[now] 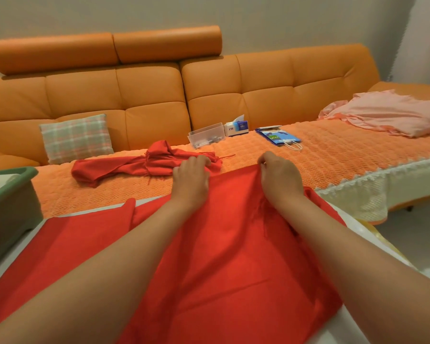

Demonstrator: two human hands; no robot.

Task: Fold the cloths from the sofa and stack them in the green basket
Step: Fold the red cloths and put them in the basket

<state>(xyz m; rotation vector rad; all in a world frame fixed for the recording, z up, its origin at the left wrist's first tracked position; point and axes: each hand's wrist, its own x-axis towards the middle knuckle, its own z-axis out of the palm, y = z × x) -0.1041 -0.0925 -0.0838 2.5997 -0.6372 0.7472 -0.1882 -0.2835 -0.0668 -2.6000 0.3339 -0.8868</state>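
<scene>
It's a home, and by the look of it a living room. A long orange leather sofa runs along a plain pale wall, with its headrests raised at the left end. A plaid cushion leans on the backrest. A knitted orange cover with a lace hem drapes over the seat's front edge. A tissue box and a clear plastic box sit at the seat's back edge, and a pink frilled pillow lies toward the right end. The pale strip at far right may be a curtain.

two red cloths, one green basket, one cushion, one pillow, one clear box, one tissue box, one bag.
</scene>
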